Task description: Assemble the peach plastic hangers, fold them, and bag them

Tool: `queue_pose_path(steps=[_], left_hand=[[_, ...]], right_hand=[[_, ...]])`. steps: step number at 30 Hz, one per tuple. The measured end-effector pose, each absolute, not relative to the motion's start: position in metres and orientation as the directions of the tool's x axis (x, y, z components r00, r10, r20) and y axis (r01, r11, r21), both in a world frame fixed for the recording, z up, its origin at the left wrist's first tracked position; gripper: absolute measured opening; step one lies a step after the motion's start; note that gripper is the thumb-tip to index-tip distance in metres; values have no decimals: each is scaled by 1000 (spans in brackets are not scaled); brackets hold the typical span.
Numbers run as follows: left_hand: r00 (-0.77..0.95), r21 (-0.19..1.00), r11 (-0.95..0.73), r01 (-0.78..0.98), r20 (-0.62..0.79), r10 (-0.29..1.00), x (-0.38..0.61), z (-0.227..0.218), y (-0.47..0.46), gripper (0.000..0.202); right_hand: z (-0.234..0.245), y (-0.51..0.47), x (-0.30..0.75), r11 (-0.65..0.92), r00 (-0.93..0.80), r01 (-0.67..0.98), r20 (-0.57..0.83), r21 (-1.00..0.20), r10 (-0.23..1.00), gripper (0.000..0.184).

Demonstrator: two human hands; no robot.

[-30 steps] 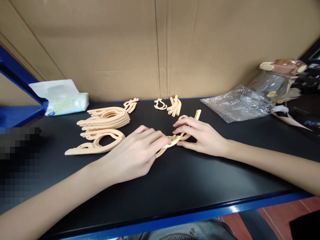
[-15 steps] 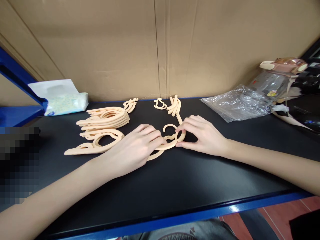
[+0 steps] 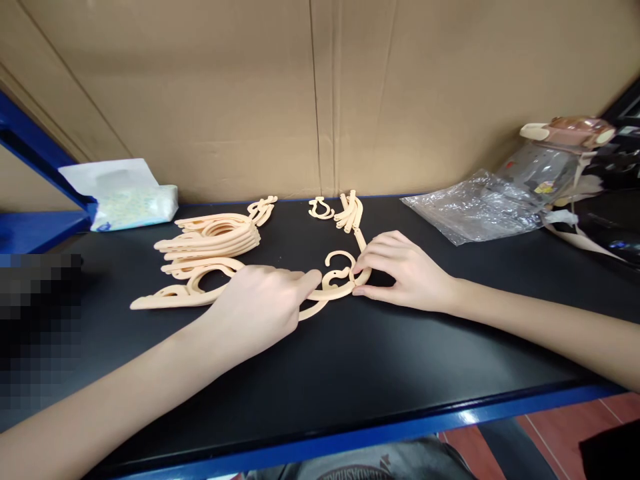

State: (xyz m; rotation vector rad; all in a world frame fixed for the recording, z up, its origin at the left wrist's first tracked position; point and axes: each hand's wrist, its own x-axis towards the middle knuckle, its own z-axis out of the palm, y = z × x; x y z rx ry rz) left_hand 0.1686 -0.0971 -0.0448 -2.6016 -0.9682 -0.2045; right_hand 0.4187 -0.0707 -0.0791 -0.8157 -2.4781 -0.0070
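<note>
Cream hooked hanger piece (image 3: 336, 292), one: lay on the bench (image 3: 400, 373) between both hands. Handling: looked light, stiff and smooth, probably weakest at its thin curves; seemed best held beside the joint. Right hand (image 3: 413, 272): reached in from the right, thumb and fingertips pinched narrowly on the joint. Left hand (image 3: 267, 293): lay palm down over the opposite end; fingers mostly hidden, grip could not be told.

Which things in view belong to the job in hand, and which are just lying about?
Seem to belong:
- beige hanger pieces at left hand and right hand
- stacked folding hangers
- loose hooks
- loose curved arms

Seemingly lying about:
- tissue pack
- clear plastic bag
- drinking bottle
</note>
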Motion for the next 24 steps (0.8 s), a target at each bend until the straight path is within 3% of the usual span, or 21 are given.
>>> queue_pose_path(steps=[7,16,21,24], left_hand=[[631,-148,-614,776,204,748,170,-43,-98,22],[658,147,-690,708,217,721,175,-57,-90,13],[671,181,-701,690,204,713,174,-58,-93,19],[672,109,-693,713,175,719,175,-54,-98,24]], right_hand=[[-77,-72,417,885,-764,432,452,-171,460,11],[-78,-73,420,917,-810,357,430,-180,400,16],[-81,-74,421,909,-792,370,446,-193,417,16],[-82,-74,420,903,-762,383,486,-193,427,14]])
